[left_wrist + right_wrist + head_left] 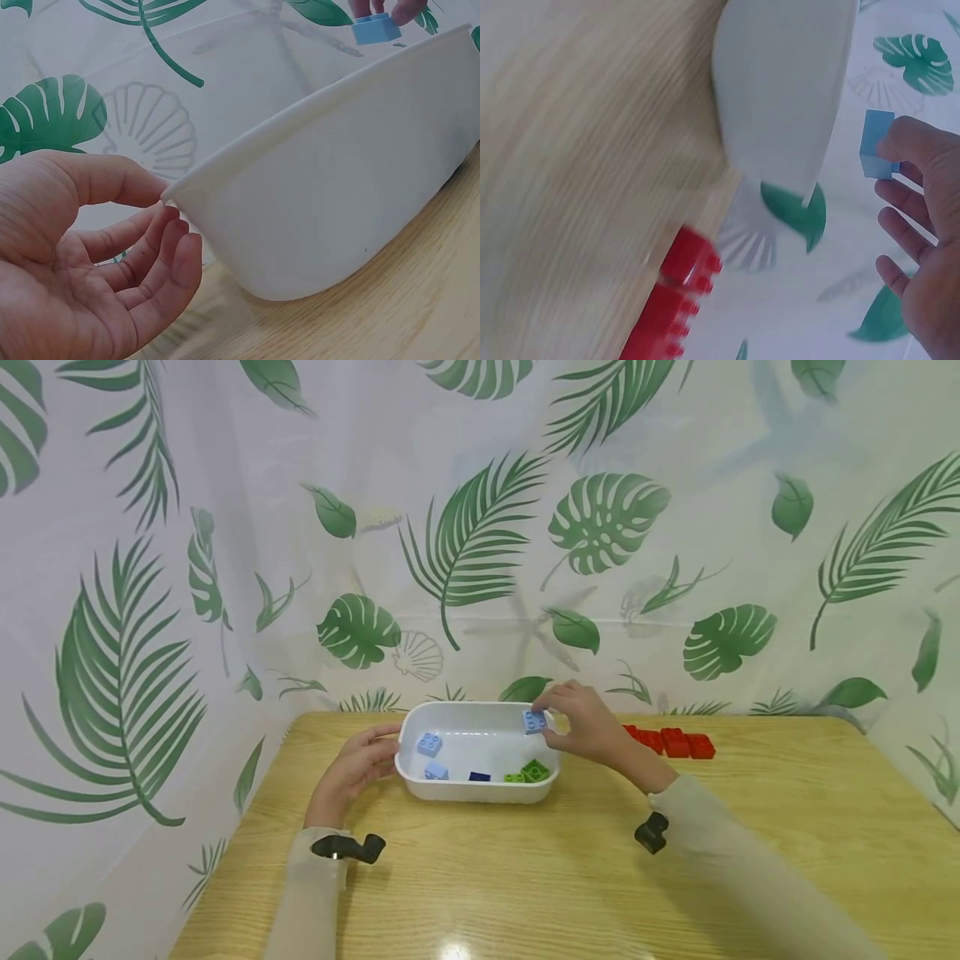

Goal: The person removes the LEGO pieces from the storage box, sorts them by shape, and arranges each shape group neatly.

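Note:
A white plastic tub (480, 791) stands on the table. My left hand (358, 768) pinches its rim at the left end, thumb on top and fingertips just beneath the lip in the left wrist view. Above the tub's right end, my right hand (581, 722) holds a light blue toy brick (534, 721) between thumb and fingers; the right wrist view shows this brick (877, 144) clear of the rim. Inside the tub lie two light blue bricks (430, 743), a dark blue piece (480, 777), a green brick (536, 771) and a lime piece (513, 778).
Several red bricks (676, 742) sit in a row on the wooden table (480, 868), right of the tub and partly behind my right hand. A leaf-patterned sheet (480, 560) hangs along the table's back edge.

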`<state>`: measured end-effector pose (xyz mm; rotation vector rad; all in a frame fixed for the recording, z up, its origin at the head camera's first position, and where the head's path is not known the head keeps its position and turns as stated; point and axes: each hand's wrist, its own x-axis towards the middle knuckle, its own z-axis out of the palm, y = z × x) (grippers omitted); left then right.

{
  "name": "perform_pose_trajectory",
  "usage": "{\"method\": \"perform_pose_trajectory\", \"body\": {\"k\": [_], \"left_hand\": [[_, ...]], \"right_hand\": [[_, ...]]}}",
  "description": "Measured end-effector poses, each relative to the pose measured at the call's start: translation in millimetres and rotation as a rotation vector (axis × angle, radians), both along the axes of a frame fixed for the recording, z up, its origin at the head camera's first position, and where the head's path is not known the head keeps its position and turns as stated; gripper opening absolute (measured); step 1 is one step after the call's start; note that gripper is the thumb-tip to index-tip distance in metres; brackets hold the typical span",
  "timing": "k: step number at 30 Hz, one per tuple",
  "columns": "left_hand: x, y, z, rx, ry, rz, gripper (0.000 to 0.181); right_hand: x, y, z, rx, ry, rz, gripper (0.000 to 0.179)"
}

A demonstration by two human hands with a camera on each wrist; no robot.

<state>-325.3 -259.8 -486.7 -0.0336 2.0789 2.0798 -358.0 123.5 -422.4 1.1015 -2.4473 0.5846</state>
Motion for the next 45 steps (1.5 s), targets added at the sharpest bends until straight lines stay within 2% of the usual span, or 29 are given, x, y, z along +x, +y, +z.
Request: {"method": "perform_pose_trajectory", "body": {"k": [5, 11, 20, 31, 38, 45], "left_hand": [[0.7, -0.6, 2.2, 0.025, 0.007, -0.016, 0.050], [0.7, -0.6, 2.8, 0.017, -0.012, 0.010, 0.050], [1.8, -2.0, 2.6, 0.013, -0.012, 0.006, 0.049], [3.0, 0.0, 2.2, 0.016, -0.004, 0.003, 0.051], [5.5, 1.1, 4.0, 0.031, 0.003, 0.000, 0.050], [3.1, 3.3, 4.0, 0.023, -0.011, 0.008, 0.048]], "right_hand": [[4.5, 25, -0.6, -0.016, -0.001, -0.030, 0.029], [8.1, 50, -3.8, -0.004, -0.035, -0.085, 0.029], [11.2, 76, -16.6, 0.041, -0.105, -0.124, 0.027], [11.0, 87, -34.9, 0.074, -0.120, -0.117, 0.023], [14.9, 87, -42.5, 0.118, -0.107, -0.117, 0.020], [16.3, 87, -46.8, 0.153, -0.098, -0.137, 0.021]]}}
